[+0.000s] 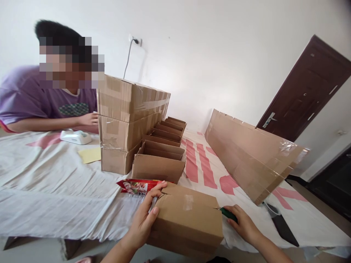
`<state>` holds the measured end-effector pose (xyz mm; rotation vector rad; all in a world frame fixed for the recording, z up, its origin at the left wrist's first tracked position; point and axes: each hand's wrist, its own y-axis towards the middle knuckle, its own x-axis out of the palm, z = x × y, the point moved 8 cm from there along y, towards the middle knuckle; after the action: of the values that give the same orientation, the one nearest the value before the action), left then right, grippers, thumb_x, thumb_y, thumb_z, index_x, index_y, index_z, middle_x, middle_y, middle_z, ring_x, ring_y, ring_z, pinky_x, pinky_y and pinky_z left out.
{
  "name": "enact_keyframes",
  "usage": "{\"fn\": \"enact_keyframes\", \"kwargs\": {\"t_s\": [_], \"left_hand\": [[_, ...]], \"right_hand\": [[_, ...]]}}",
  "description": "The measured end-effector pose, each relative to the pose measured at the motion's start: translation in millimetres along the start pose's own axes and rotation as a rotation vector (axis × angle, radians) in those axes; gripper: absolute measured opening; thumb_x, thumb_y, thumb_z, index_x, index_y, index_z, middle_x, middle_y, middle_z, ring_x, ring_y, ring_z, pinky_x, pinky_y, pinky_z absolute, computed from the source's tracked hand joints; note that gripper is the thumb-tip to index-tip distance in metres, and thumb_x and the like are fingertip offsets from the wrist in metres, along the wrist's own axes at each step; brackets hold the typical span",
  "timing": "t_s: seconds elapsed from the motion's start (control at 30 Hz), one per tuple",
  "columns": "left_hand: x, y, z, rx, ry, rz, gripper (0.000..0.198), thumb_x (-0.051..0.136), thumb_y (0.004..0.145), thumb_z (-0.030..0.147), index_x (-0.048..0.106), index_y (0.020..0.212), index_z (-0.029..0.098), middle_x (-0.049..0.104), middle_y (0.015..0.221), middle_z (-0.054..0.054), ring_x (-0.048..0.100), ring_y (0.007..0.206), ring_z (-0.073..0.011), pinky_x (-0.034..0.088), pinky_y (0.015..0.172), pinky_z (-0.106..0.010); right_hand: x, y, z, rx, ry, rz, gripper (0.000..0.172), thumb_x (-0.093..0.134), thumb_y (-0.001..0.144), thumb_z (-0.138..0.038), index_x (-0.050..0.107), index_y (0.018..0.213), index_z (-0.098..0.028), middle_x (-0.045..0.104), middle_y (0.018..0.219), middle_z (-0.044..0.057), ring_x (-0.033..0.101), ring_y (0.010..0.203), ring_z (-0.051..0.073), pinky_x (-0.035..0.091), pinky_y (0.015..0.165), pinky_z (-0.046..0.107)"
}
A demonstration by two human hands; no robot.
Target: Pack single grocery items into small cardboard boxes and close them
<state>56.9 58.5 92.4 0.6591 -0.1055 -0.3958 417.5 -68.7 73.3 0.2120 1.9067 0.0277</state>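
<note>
A closed cardboard box (189, 219) lies at the near edge of the cloth-covered table, a small piece of clear tape on its top. My left hand (145, 213) grips its left end, thumb on the near side and fingers over the top corner, beside a torn slit. In my right hand (242, 221) is a green-handled knife (229, 214). Its thin tip touches the right end of the box top at a short slit; most of the blade is hidden. Just behind the box lies a red snack packet (141, 186), partly covered by my left hand.
Taped boxes (113, 135) stand stacked behind, with a row of open boxes (157, 166) alongside. A long cardboard box (246, 149) stands at right, near a black strip (283, 226). A white tape dispenser (76, 137) and yellow paper (90, 155) lie left. Another person (46, 98) leans on the table.
</note>
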Motion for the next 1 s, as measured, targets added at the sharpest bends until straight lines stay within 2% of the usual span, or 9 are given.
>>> {"fn": "enact_keyframes", "kwargs": {"t_s": [0.13,0.27,0.37,0.47,0.57,0.63,0.7,0.83,1.0], "left_hand": [[-1.0,-1,-3,-0.02,0.001,-0.002,0.032,0.041,0.094,0.048,0.05,0.112,0.023,0.044,0.147,-0.014,0.034,0.139,-0.0334,0.026,0.112,-0.05],[-1.1,-2,-5,-0.031,0.012,-0.003,0.032,0.041,0.094,0.047,0.051,0.112,0.023,0.043,0.148,-0.014,0.037,0.138,-0.0333,0.027,0.111,-0.048],[-0.8,-2,-4,-0.015,0.012,0.001,0.03,0.041,0.095,0.045,0.051,0.113,0.023,0.043,0.148,-0.013,0.036,0.139,-0.0323,0.027,0.112,-0.047],[0.4,-3,-5,-0.008,-0.001,-0.009,0.03,0.041,0.095,0.045,0.05,0.113,0.023,0.042,0.149,-0.013,0.034,0.139,-0.0319,0.026,0.112,-0.047],[0.8,-3,-4,-0.011,-0.01,-0.017,0.03,0.04,0.095,0.046,0.049,0.114,0.023,0.041,0.149,-0.013,0.035,0.139,-0.0314,0.025,0.112,-0.047],[0.9,-2,-2,-0.007,-0.006,-0.021,0.031,0.04,0.095,0.046,0.048,0.113,0.023,0.041,0.149,-0.014,0.034,0.139,-0.0314,0.025,0.112,-0.048],[1.1,-1,1,-0.002,-0.002,-0.028,0.031,0.04,0.095,0.047,0.049,0.112,0.023,0.042,0.148,-0.014,0.034,0.139,-0.0317,0.025,0.112,-0.048],[1.2,1,7,-0.003,-0.005,-0.038,0.032,0.041,0.094,0.049,0.05,0.11,0.022,0.045,0.145,-0.015,0.036,0.138,-0.0331,0.027,0.111,-0.05],[0.5,2,8,-0.028,-0.009,-0.03,0.035,0.041,0.093,0.051,0.051,0.11,0.022,0.046,0.145,-0.016,0.035,0.138,-0.034,0.028,0.111,-0.05]], "right_hand": [[19,9,15,0.04,-0.045,0.001,0.044,0.056,0.075,-0.018,0.067,0.118,-0.019,0.069,0.107,0.01,0.063,0.104,0.029,0.049,0.095,0.045],[-7,29,-3,-0.014,-0.06,0.099,0.033,0.06,0.077,-0.024,0.07,0.108,-0.019,0.07,0.11,0.012,0.062,0.107,0.03,0.048,0.095,0.048],[-51,35,-58,-0.128,0.009,0.282,0.026,0.052,0.091,-0.035,0.067,0.104,-0.02,0.07,0.107,0.011,0.063,0.104,0.027,0.05,0.092,0.046],[-80,25,-145,-0.397,0.016,0.384,0.018,0.057,0.091,-0.033,0.064,0.103,-0.022,0.07,0.102,0.008,0.063,0.101,0.025,0.051,0.09,0.042],[-74,10,-219,-0.621,-0.012,0.339,0.02,0.068,0.083,-0.026,0.061,0.101,-0.022,0.07,0.103,0.006,0.06,0.104,0.025,0.048,0.092,0.042],[-62,10,-243,-0.625,-0.014,0.277,0.028,0.075,0.076,-0.023,0.06,0.1,-0.021,0.069,0.105,0.006,0.061,0.101,0.026,0.049,0.09,0.041],[-49,15,-250,-0.566,-0.025,0.229,0.029,0.076,0.074,-0.019,0.059,0.097,-0.021,0.07,0.1,0.004,0.062,0.092,0.024,0.051,0.082,0.039],[-37,23,-252,-0.543,-0.08,0.202,0.009,0.059,0.085,-0.012,0.058,0.088,-0.021,0.069,0.085,0.002,0.062,0.078,0.02,0.051,0.069,0.033],[-42,22,-254,-0.597,-0.123,0.22,0.018,0.044,0.091,-0.011,0.059,0.089,-0.021,0.07,0.087,0.004,0.063,0.078,0.02,0.05,0.071,0.033]]}}
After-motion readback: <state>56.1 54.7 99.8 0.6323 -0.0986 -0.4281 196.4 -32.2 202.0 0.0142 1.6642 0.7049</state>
